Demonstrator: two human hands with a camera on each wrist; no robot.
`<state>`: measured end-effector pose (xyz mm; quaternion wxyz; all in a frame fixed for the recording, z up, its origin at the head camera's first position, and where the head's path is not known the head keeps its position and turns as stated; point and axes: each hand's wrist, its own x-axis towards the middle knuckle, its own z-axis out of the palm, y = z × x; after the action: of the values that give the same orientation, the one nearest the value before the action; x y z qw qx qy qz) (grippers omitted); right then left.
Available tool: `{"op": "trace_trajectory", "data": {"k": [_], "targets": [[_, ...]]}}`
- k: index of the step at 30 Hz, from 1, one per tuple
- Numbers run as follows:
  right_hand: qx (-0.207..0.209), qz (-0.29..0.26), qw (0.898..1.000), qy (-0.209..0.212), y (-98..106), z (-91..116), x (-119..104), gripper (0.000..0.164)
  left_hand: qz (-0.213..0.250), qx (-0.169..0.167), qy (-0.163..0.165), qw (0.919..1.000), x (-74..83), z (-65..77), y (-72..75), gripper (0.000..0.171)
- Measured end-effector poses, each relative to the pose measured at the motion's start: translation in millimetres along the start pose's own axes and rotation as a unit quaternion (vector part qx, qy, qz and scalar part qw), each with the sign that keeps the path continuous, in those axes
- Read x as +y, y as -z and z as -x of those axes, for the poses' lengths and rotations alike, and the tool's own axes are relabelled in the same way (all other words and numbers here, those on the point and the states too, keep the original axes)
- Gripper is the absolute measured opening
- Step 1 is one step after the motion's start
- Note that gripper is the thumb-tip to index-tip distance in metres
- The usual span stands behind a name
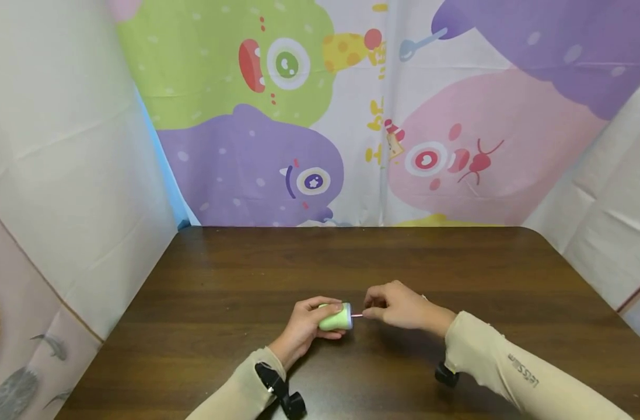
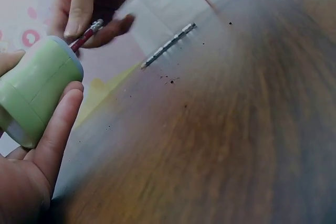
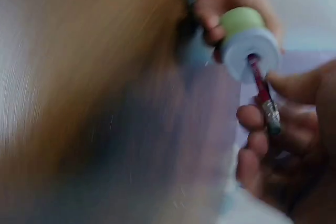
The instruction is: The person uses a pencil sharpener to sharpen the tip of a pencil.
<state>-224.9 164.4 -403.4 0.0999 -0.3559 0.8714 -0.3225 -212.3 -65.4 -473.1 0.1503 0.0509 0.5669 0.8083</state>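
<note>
A light green hand-held pencil sharpener with a pale blue-grey end lies on its side in my left hand, fingers and thumb wrapped round its body. Out of the hole in that end sticks a short red pencil with a silver ferrule. My right hand pinches the pencil near its outer end, thumb on one side and curled fingers on the other. In the left wrist view the pencil overlaps these fingers. Its point is hidden inside the sharpener.
Both hands are over the front half of a dark brown wooden table. A cartoon-printed cloth hangs behind its far edge, with white cloth at the sides. Black wrist cameras are strapped at both sleeves.
</note>
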Motion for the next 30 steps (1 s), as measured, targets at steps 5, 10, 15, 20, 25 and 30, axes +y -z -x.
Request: {"op": "trace_trajectory", "data": {"k": [5,10,15,20,25,30], "targets": [[0.071,0.235,0.943,0.224,-2.7,1.0,2.6,0.016,0.006,0.003,-0.004,1.0000,0.0,-0.1,0.8,0.021],[0.106,0.286,0.908,0.286,-9.9,-1.8,5.9,0.017,0.013,0.012,-0.012,0.9998,1.0,-0.3,1.6,0.016],[0.045,0.120,0.976,0.176,-10.0,-6.5,3.5,0.012,0.006,0.009,-0.010,0.9999,1.5,-1.0,2.1,0.018],[-0.043,-0.107,0.993,-0.020,-5.2,-11.1,3.7,0.019,-0.005,-0.005,-0.014,0.9999,0.5,-1.1,2.1,0.023],[-0.116,-0.288,0.939,-0.148,-2.2,-12.4,11.9,0.029,-0.006,-0.022,-0.014,0.9996,-1.5,0.0,0.9,0.018],[-0.174,-0.330,0.914,-0.159,5.0,-9.9,18.1,0.034,-0.011,-0.038,-0.015,0.9991,-1.4,1.1,-2.1,0.029]]}}
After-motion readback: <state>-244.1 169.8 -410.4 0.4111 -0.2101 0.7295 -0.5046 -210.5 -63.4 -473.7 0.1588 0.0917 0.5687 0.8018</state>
